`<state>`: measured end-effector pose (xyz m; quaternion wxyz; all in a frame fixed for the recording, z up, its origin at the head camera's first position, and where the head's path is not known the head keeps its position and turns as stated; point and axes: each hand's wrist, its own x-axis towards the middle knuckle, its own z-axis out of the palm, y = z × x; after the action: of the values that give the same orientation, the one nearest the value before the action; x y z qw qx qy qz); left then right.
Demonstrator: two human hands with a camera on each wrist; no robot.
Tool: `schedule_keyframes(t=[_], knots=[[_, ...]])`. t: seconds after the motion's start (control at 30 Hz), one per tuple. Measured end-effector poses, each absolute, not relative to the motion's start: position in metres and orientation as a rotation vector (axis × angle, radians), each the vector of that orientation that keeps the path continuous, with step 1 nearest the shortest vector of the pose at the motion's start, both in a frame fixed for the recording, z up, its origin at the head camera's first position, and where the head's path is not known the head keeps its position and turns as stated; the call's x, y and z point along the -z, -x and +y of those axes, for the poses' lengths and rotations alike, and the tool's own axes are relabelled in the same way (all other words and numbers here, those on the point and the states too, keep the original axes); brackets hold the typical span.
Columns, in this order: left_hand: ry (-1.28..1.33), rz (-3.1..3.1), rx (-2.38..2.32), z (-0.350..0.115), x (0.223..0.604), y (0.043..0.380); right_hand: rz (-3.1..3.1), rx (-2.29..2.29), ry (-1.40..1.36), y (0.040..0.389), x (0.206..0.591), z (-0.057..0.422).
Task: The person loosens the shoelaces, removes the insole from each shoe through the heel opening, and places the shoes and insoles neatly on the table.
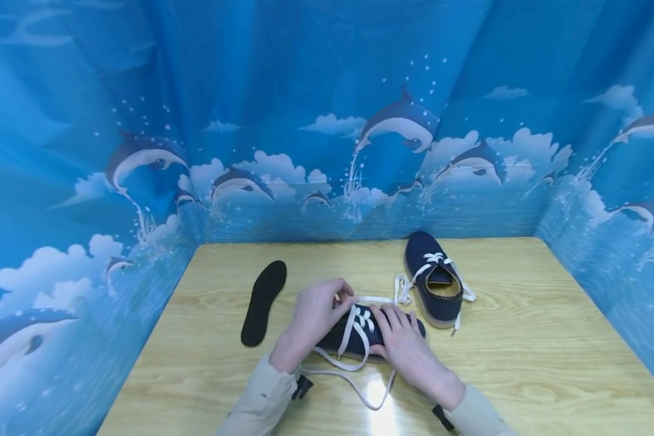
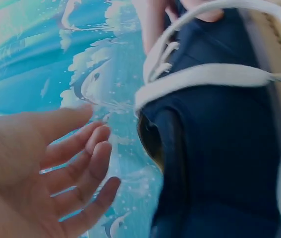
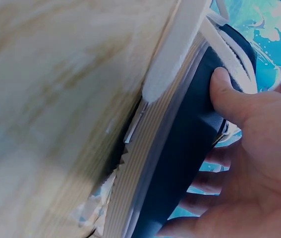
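A navy canvas shoe [image 1: 346,343] lies on its sole on the table, toe to the right, with loose white laces [image 1: 354,333] over its upper. My right hand [image 1: 406,345] holds it across the front, the thumb [image 3: 223,84] on the near side beside the laces and the fingers over the far side. Close above the shoe's opening is my left hand [image 1: 318,312], its fingers loosely bent. In the left wrist view that hand stands apart from the shoe, with nothing visible between thumb and fingers. One lace [image 2: 204,79] crosses the upper there; another trails onto the table.
A second navy shoe [image 1: 422,257] with white laces stands at the back right, some of its lace bunched beside it. To the left lies a black insole [image 1: 263,303]. A blue dolphin-print curtain [image 1: 327,145] surrounds the back and sides of the wooden table [image 1: 196,375].
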<state>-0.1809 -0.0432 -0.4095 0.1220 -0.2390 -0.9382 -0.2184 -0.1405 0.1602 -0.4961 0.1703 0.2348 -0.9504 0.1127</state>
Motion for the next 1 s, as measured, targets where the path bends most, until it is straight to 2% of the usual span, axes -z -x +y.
schedule_keyframes(t=[0.2,0.47,0.83,1.0], knots=[[0.792,-2.811,0.543,-0.052,0.426,0.170,-2.742,-0.302,-0.639,0.138,0.489,0.160],[0.701,-2.767,0.548,-0.048,0.435,0.171,-2.742,-0.304,-0.658,0.138,0.490,0.159],[0.557,-2.566,0.723,-0.037,0.404,0.195,-2.745,-0.334,-0.660,0.138,0.491,0.158],[0.593,-2.556,0.779,-0.031,0.401,0.201,-2.737,-0.306,-0.650,0.138,0.492,0.158]])
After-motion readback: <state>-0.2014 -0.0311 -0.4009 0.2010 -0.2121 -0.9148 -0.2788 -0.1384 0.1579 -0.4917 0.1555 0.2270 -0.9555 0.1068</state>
